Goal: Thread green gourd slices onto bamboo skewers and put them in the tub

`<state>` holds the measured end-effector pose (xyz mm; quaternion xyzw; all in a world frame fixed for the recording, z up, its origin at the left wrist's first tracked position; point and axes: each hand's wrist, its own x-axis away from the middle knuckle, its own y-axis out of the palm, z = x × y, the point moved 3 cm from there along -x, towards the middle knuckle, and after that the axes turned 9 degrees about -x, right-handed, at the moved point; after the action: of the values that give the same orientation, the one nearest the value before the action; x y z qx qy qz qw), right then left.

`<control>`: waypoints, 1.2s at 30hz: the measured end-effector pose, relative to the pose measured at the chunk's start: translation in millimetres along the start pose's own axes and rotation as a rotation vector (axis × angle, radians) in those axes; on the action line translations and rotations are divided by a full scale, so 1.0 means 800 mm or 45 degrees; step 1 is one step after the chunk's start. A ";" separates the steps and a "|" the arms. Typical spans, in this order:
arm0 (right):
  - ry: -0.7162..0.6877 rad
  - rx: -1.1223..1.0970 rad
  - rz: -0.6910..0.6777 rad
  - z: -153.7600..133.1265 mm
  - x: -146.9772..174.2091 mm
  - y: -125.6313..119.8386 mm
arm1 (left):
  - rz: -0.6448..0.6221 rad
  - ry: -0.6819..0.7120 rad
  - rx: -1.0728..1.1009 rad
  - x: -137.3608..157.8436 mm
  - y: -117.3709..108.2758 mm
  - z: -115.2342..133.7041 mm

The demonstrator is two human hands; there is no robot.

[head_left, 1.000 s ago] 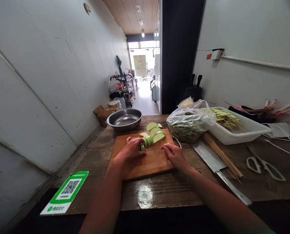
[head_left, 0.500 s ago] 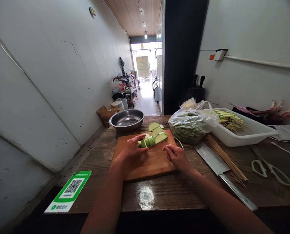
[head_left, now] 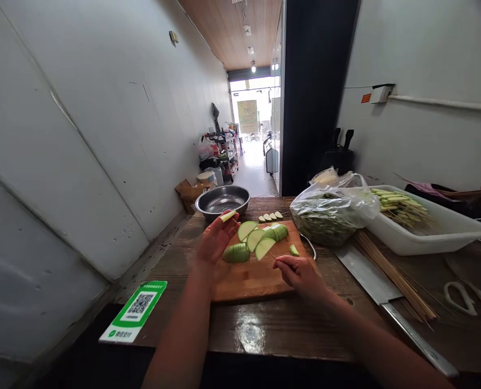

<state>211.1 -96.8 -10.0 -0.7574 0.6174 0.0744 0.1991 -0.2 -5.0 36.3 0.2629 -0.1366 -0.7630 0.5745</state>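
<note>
My right hand (head_left: 299, 274) pinches the near end of a thin wooden skewer (head_left: 275, 257) over a cutting board (head_left: 248, 283). Half-round pale green slices, which look like zucchini (head_left: 265, 249), are threaded along that skewer. Palm turned up, my left hand (head_left: 216, 240) holds one more zucchini slice (head_left: 228, 216) edge-on between thumb and fingers, by the skewer's far end. Whether the tip pierces this slice I cannot tell. Beneath, cut zucchini lies in two rows, one at the left (head_left: 236, 253) and one farther back (head_left: 278, 232). A small end piece (head_left: 293, 250) rests at the right.
Behind the board are a metal bowl (head_left: 223, 201) and several small slices (head_left: 270, 217). To the right lie a plastic bag of greens (head_left: 331, 216), a cleaver (head_left: 370, 275), bare skewers (head_left: 394, 275), a white tray (head_left: 446, 243) with skewered pieces, and scissors (head_left: 461, 298). A QR-code card (head_left: 135, 310) is front left.
My left hand has lifted off the cut row and turned palm up with a slice. The rows on the board now show. My view has shifted slightly left.
</note>
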 end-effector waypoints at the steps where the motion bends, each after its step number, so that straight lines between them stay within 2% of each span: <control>1: -0.016 0.029 -0.009 0.000 0.001 0.002 | 0.011 -0.016 0.069 0.001 -0.001 0.001; 6: -0.036 0.115 -0.007 0.007 0.002 0.007 | 0.122 -0.122 0.340 -0.002 -0.003 -0.005; 13: -0.016 0.168 -0.066 0.011 0.004 0.019 | 0.263 -0.184 0.500 -0.013 -0.015 -0.027; 17: -0.004 0.195 -0.043 0.014 0.005 0.021 | 0.323 -0.188 0.526 -0.016 -0.018 -0.033; 22: 0.012 0.189 -0.020 0.016 0.005 0.022 | 0.404 -0.125 0.433 -0.017 -0.016 -0.035; 28: 0.036 0.190 -0.010 0.016 0.006 0.022 | 0.376 -0.171 0.403 -0.015 -0.012 -0.036; 36: 0.052 0.176 -0.007 0.017 0.007 0.022 | 0.351 -0.144 0.411 -0.015 -0.012 -0.037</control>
<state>197.1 -99.1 -27.9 -0.7449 0.6229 0.0155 0.2386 10.8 11.8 9.9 0.2872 -0.3237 -0.6590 0.6152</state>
